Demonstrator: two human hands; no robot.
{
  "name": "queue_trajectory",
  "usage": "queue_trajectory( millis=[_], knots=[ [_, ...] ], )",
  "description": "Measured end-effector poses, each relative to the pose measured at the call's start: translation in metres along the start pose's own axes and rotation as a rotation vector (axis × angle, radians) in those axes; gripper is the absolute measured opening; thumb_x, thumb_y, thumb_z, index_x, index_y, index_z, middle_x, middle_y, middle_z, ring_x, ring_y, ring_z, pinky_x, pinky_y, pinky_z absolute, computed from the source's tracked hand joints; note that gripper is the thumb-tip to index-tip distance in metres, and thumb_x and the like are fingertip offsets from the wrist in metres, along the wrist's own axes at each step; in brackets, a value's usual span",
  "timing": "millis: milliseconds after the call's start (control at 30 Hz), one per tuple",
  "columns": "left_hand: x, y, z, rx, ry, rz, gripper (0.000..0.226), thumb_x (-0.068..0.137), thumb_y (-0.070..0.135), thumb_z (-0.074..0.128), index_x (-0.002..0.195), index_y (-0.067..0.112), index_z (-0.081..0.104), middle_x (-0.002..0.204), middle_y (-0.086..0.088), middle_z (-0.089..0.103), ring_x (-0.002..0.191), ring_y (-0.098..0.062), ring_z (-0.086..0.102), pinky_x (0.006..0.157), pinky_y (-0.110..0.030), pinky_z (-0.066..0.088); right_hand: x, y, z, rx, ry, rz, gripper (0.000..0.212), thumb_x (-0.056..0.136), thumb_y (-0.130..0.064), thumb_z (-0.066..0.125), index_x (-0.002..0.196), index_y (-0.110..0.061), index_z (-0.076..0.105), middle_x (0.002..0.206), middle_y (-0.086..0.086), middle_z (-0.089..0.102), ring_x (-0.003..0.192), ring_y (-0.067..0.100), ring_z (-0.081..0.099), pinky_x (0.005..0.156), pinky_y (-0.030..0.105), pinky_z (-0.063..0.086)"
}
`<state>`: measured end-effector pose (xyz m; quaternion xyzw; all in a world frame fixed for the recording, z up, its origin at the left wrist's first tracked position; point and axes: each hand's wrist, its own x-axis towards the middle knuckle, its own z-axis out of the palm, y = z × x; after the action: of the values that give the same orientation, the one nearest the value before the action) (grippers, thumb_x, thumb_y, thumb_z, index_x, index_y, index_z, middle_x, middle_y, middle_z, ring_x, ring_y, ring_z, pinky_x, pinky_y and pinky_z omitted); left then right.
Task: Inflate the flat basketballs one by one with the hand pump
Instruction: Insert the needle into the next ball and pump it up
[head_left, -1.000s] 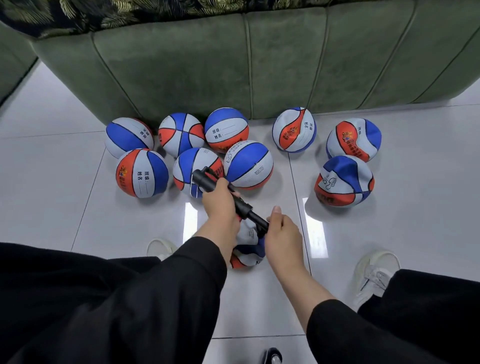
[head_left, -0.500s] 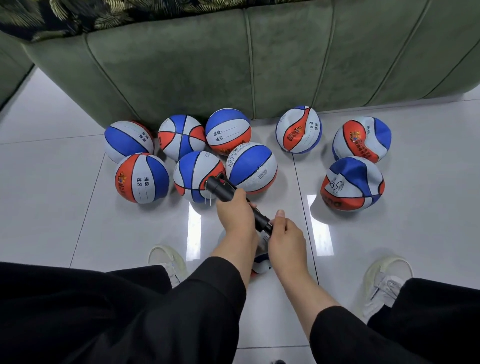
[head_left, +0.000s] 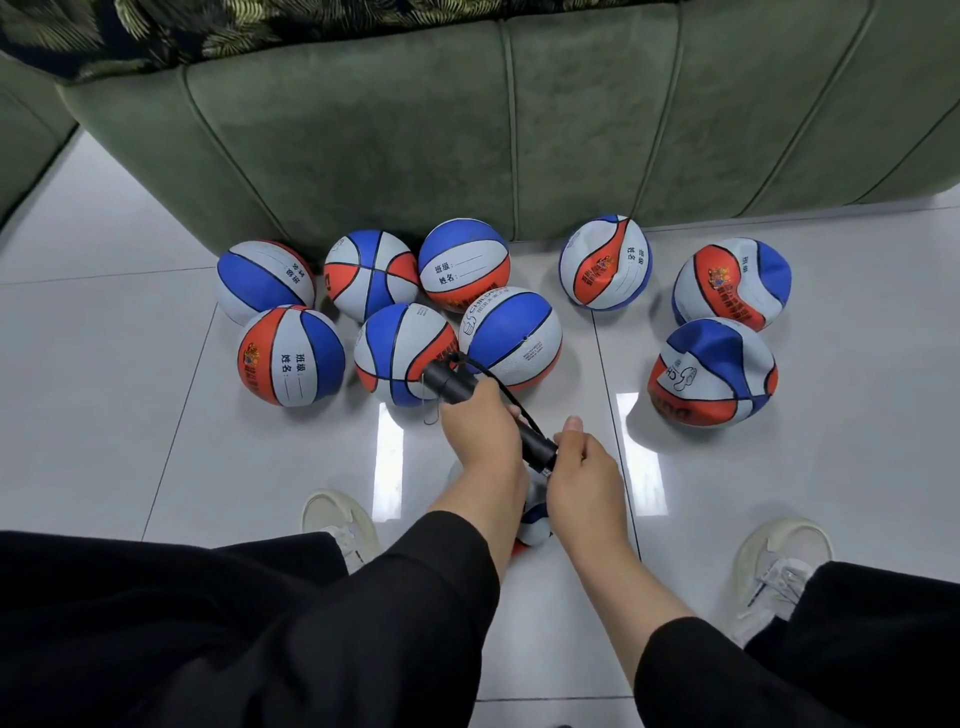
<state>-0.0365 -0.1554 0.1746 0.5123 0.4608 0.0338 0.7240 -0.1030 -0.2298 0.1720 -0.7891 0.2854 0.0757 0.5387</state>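
**Mid-pump on the ball between the feet**

Left hand (head_left: 480, 431) was wrapped round the sliding handle of the black hand pump (head_left: 488, 410); right hand (head_left: 584, 470) gripped the pump's lower end w/ thumb up, probably to keep the needle end steady against the push. Pump lay at a slant, handle end up-left, nozzle end down-right, aimed at the ball being filled (head_left: 532, 525). That ball sat on the floor (head_left: 130, 415) between the two shoes, mostly hidden under both wrists, so its fullness couldn't be judged; keeping it there likely stopped it rolling.

Sorting looked deliberate: six round balls, e.g. the round ball (head_left: 511, 338), sat bunched at left by the green sofa (head_left: 467, 130), prob. done. Three dented ones, e.g. the flat ball (head_left: 711, 371), lay apart at right, prob. still waiting. Roughly two-thirds through, I'd guess.
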Motion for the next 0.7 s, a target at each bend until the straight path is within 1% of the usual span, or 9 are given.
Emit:
queue_trajectory(
  millis=[100, 167, 233, 300, 400, 500, 533, 600, 700],
  knots=[
    [0.0, 0.001, -0.001, -0.019, -0.002, -0.007, 0.019, 0.093, 0.015, 0.06, 0.112, 0.011, 0.059, 0.076, -0.011, 0.06, 0.061, -0.022, 0.057, 0.053, -0.028, 0.052, 0.001, -0.002, -0.001, -0.005, -0.016, -0.012, 0.045, 0.109, -0.051, 0.028, 0.099, -0.022, 0.062, 0.087, -0.003, 0.064, 0.089, 0.025, 0.062, 0.077, 0.035, 0.045],
    [0.0, 0.002, -0.003, -0.03, 0.001, -0.01, 0.018, 0.094, 0.014, 0.059, 0.112, 0.012, 0.059, 0.074, -0.01, 0.06, 0.059, -0.02, 0.057, 0.053, -0.027, 0.052, 0.0, -0.001, -0.001, -0.015, -0.031, -0.03, 0.043, 0.109, -0.051, 0.029, 0.095, -0.025, 0.061, 0.086, -0.004, 0.064, 0.087, 0.024, 0.062, 0.076, 0.036, 0.046],
    [0.003, 0.005, -0.004, -0.045, 0.006, -0.007, 0.018, 0.092, 0.013, 0.059, 0.11, 0.014, 0.06, 0.075, -0.008, 0.06, 0.06, -0.02, 0.057, 0.058, -0.03, 0.054, -0.002, 0.001, -0.003, -0.021, -0.035, -0.044, 0.042, 0.109, -0.051, 0.029, 0.09, -0.028, 0.059, 0.085, -0.004, 0.065, 0.085, 0.02, 0.063, 0.077, 0.036, 0.048],
    [0.013, 0.011, -0.005, -0.057, 0.024, -0.006, 0.016, 0.089, 0.013, 0.059, 0.105, 0.014, 0.059, 0.073, -0.006, 0.059, 0.058, -0.02, 0.056, 0.06, -0.032, 0.053, -0.003, 0.004, -0.006, -0.013, -0.033, -0.04, 0.046, 0.108, -0.053, 0.029, 0.089, -0.026, 0.06, 0.083, 0.0, 0.069, 0.084, 0.02, 0.064, 0.078, 0.037, 0.051],
    [0.027, 0.021, -0.01, -0.051, 0.066, -0.016, 0.014, 0.089, 0.013, 0.059, 0.103, 0.012, 0.056, 0.061, -0.002, 0.057, 0.048, -0.015, 0.053, 0.054, -0.028, 0.05, -0.005, 0.009, -0.01, -0.032, -0.034, -0.028, 0.047, 0.108, -0.052, 0.029, 0.092, -0.022, 0.061, 0.083, 0.0, 0.067, 0.084, 0.023, 0.064, 0.08, 0.039, 0.052],
    [0.023, 0.015, -0.015, -0.02, 0.076, -0.035, 0.02, 0.095, 0.016, 0.058, 0.113, 0.011, 0.056, 0.068, -0.005, 0.059, 0.046, -0.014, 0.054, 0.046, -0.023, 0.049, -0.007, 0.006, -0.009, -0.069, -0.031, -0.036, 0.046, 0.109, -0.05, 0.028, 0.097, -0.02, 0.061, 0.084, -0.004, 0.063, 0.086, 0.025, 0.06, 0.077, 0.037, 0.045],
    [0.018, 0.01, -0.015, -0.017, 0.073, -0.048, 0.022, 0.095, 0.017, 0.057, 0.116, 0.01, 0.056, 0.068, -0.006, 0.06, 0.047, -0.015, 0.055, 0.047, -0.024, 0.049, -0.006, 0.004, -0.008, -0.076, -0.024, -0.039, 0.048, 0.109, -0.05, 0.028, 0.096, -0.018, 0.061, 0.082, -0.003, 0.062, 0.084, 0.025, 0.059, 0.075, 0.036, 0.042],
    [0.008, 0.001, -0.015, -0.026, 0.065, -0.079, 0.025, 0.096, 0.018, 0.056, 0.12, 0.01, 0.055, 0.067, -0.006, 0.062, 0.051, -0.017, 0.058, 0.055, -0.028, 0.052, -0.006, -0.001, -0.005, -0.091, -0.022, -0.046, 0.049, 0.109, -0.05, 0.027, 0.091, -0.017, 0.059, 0.08, -0.001, 0.061, 0.081, 0.025, 0.058, 0.071, 0.036, 0.039],
    [-0.002, -0.006, -0.01, -0.049, 0.051, -0.102, 0.027, 0.094, 0.018, 0.056, 0.119, 0.009, 0.057, 0.065, -0.006, 0.063, 0.051, -0.019, 0.059, 0.063, -0.034, 0.057, -0.004, -0.004, -0.005, -0.096, -0.026, -0.06, 0.049, 0.109, -0.05, 0.028, 0.087, -0.018, 0.057, 0.08, 0.003, 0.062, 0.082, 0.028, 0.06, 0.07, 0.037, 0.042]
  ],
)
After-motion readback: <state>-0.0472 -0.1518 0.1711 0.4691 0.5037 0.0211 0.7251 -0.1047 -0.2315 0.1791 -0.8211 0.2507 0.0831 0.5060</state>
